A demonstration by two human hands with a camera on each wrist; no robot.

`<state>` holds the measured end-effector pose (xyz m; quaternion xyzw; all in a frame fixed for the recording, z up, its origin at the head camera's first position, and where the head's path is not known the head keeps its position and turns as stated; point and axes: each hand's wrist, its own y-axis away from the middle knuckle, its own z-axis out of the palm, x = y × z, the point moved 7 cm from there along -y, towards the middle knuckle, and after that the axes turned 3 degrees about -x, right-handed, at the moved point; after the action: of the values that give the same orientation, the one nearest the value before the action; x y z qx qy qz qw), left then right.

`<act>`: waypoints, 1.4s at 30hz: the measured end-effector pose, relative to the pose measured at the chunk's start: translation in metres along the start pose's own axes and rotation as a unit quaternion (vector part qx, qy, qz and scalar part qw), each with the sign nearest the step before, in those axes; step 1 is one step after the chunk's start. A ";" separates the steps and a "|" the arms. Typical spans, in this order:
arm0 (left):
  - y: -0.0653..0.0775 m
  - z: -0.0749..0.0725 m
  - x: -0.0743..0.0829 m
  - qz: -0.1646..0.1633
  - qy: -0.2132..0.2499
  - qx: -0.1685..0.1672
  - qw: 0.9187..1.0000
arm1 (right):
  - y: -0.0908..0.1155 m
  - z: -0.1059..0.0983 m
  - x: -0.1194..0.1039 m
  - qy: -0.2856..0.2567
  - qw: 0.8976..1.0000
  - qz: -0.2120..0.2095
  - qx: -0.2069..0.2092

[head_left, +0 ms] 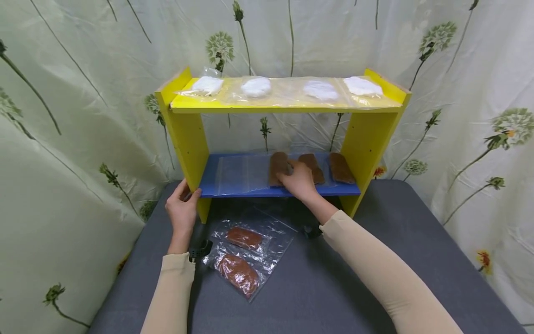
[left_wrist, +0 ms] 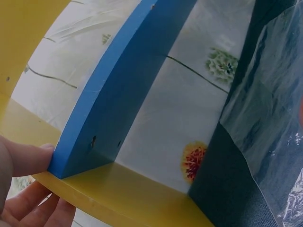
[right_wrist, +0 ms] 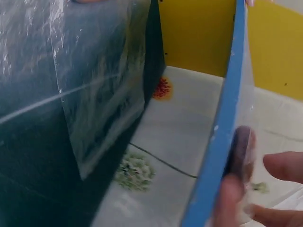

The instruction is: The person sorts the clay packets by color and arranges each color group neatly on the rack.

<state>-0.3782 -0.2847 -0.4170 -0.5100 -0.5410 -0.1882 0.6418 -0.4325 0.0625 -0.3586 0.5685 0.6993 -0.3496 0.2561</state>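
Note:
My left hand (head_left: 182, 208) grips the left side panel of a yellow and blue shelf unit (head_left: 183, 144). In the left wrist view its thumb rests on the corner of the blue shelf (left_wrist: 102, 94), with the fingers behind the yellow panel. My right hand (head_left: 301, 182) reaches over the blue shelf and touches the right edge of a brown flat slab (head_left: 277, 168) in clear plastic. Seen from the right wrist, the thumb and fingers are spread apart around that slab (right_wrist: 242, 149). Right of it lie more brown slabs, including one near the right panel (head_left: 341, 168).
Several bagged white lumps (head_left: 256, 87) line the yellow top shelf. A flat clear bag (head_left: 238, 174) covers the blue shelf's left part. On the dark table (head_left: 333, 287), two brown slabs in clear bags (head_left: 238, 273) lie before the unit. A floral curtain (head_left: 83, 139) hangs behind.

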 end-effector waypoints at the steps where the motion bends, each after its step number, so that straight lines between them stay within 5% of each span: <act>1: 0.000 0.001 0.000 -0.001 0.000 -0.001 1.000 | 0.003 -0.001 -0.003 0.043 0.999 -0.008 0.004; 4: 0.001 0.003 -0.001 -0.005 0.001 -0.002 1.000 | 0.012 -0.003 -0.012 0.134 0.991 -0.028 0.008; 8: 0.002 0.005 0.000 -0.004 0.002 -0.002 1.000 | 0.022 -0.006 -0.018 0.171 0.984 -0.053 0.014; 29: 0.006 -0.006 0.000 0.028 -0.021 0.015 0.999 | 0.068 -0.078 -0.007 0.080 0.974 -0.153 0.147; 42: 0.005 0.002 0.002 0.028 -0.050 -0.006 0.998 | 0.100 -0.142 0.022 0.038 0.948 -0.166 0.269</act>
<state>-0.3745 -0.2809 -0.4180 -0.5374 -0.5567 -0.1474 0.6160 -0.3349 0.1976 -0.3068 0.5052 0.6731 -0.5401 0.0050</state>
